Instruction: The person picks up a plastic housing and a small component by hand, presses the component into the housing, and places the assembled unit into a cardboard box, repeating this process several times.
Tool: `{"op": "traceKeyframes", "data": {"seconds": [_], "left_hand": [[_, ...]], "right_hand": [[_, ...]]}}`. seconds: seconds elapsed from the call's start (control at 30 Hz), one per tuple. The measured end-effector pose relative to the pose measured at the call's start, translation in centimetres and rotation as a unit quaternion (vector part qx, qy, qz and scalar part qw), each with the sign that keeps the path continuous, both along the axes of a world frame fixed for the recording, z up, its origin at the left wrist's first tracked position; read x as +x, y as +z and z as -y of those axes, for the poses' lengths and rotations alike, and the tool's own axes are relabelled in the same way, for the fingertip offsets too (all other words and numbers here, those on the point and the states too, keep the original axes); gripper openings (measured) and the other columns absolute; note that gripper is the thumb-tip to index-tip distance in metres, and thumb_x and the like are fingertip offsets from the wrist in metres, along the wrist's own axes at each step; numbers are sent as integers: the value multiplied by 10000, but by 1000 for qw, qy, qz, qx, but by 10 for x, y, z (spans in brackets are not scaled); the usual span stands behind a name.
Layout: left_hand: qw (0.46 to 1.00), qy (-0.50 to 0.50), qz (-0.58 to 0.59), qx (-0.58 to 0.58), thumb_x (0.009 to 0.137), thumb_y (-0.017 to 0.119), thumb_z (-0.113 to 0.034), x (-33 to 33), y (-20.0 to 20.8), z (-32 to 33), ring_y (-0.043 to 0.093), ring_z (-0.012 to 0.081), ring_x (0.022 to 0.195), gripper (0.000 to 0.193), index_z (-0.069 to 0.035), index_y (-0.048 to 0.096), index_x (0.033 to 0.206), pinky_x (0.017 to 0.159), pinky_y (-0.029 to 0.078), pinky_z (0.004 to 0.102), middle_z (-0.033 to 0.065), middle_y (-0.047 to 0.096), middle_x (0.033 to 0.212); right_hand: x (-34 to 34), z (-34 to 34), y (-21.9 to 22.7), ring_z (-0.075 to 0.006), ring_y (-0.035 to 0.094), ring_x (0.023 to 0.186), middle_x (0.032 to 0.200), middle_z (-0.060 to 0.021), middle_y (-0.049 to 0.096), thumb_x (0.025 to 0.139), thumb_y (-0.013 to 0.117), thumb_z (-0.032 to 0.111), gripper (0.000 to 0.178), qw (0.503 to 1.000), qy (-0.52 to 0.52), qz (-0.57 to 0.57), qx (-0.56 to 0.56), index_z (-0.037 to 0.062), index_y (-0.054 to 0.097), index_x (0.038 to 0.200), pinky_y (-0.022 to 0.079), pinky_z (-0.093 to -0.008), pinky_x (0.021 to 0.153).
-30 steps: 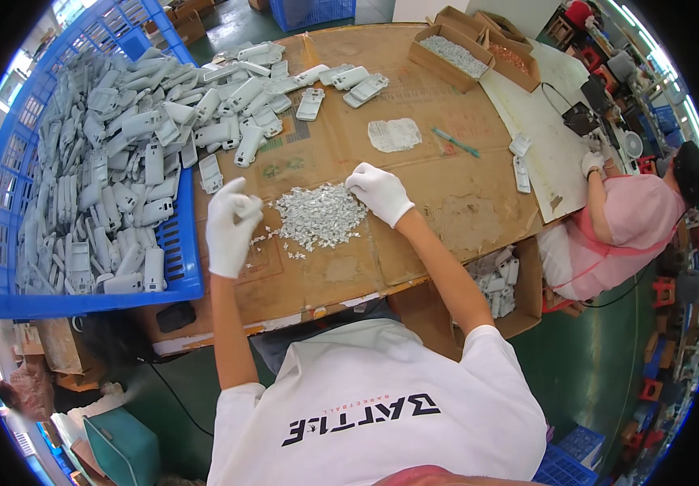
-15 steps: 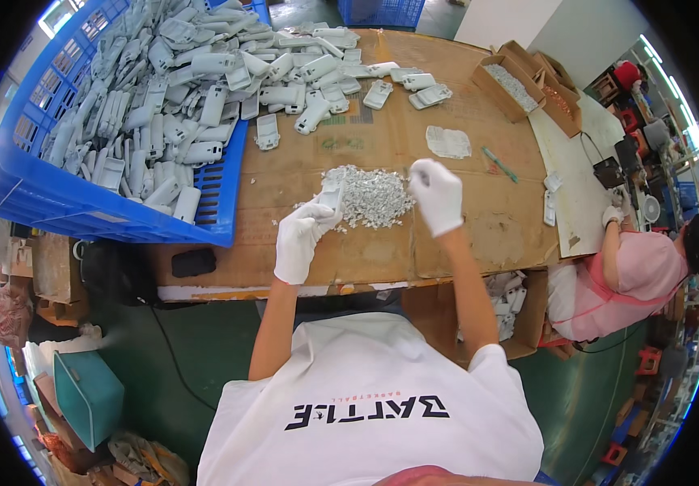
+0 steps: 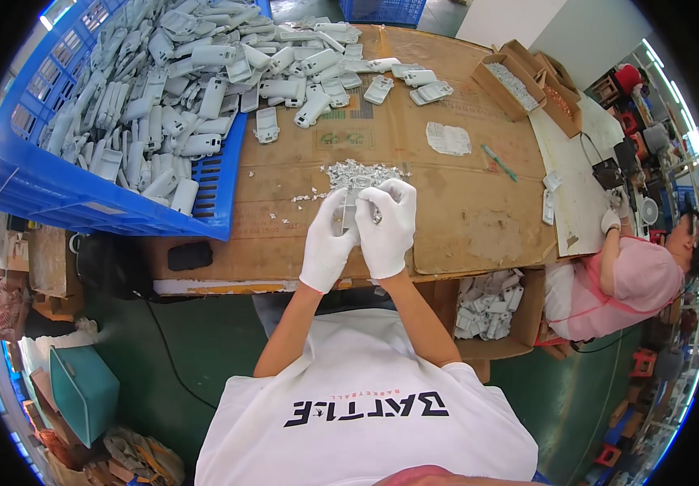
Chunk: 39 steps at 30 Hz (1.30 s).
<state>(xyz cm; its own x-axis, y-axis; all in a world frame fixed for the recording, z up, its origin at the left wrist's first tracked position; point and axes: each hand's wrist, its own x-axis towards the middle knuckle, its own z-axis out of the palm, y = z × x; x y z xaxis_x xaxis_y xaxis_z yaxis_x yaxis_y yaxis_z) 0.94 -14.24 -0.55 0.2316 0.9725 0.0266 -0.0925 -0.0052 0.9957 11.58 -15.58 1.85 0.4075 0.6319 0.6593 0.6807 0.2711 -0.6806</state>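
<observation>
My left hand, in a white glove, is closed round a pale plastic housing, mostly hidden by the fingers. My right hand, gloved too, is pressed close against the housing's right side, its thumb and fingers pinched together. Whatever lies in that pinch is too small to make out. Just beyond both hands a heap of small shiny metal pieces lies on the cardboard-covered table, with a few stray pieces to its left.
At the left, a blue crate overflows with white plastic housings onto the table. A paper scrap and green pen-like tool lie to the right. Small-parts boxes stand far right. A carton of white parts sits below the edge. A co-worker sits at right.
My right hand has come left and nearer, from beyond the heap's right side to the housing. My left hand has moved right and slightly nearer with the housing. The heap's near side looks spread.
</observation>
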Motion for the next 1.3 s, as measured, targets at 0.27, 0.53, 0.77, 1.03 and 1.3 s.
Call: {"op": "traceKeyframes", "data": {"seconds": [0.27,0.53,0.77,1.03,1.3], "left_hand": [[985,82,-119,91,839,662,43,9,17,20,614,261,965,442,-23,579,1268,866,494,339,128,586,1069],[963,91,-181,175,843,673,15,-5,24,20,634,250,912,405,-31,591,1237,817,512,356,127,602,1045],[946,141,-227,182,837,682,-48,-6,17,7,664,264,749,112,-69,626,932,670,524,346,91,650,866],[939,161,-242,184,803,702,-74,-8,15,9,626,280,714,130,-88,599,881,639,502,364,78,594,831],[948,100,-216,212,786,704,-35,-13,26,12,628,286,768,231,-84,598,985,660,511,364,102,584,919]], "right_hand": [[-7,6,17,-221,580,910,1011,-90,554,765,732,-51,195,999,-11,-15,-46,41,688,931,496,-336,773],[30,8,17,-196,649,898,1013,-118,683,923,604,51,250,897,270,-247,-248,16,639,1168,510,-319,789],[11,10,6,-321,661,889,982,-167,661,913,565,-4,260,955,230,-28,-187,25,629,1163,520,-369,790],[5,13,2,-268,673,830,955,-149,680,882,562,-33,245,943,225,-118,-214,20,666,1097,521,-324,759],[9,7,4,-109,637,827,928,-66,705,911,525,-25,237,897,249,-259,-259,8,683,1085,508,-266,759]]}}
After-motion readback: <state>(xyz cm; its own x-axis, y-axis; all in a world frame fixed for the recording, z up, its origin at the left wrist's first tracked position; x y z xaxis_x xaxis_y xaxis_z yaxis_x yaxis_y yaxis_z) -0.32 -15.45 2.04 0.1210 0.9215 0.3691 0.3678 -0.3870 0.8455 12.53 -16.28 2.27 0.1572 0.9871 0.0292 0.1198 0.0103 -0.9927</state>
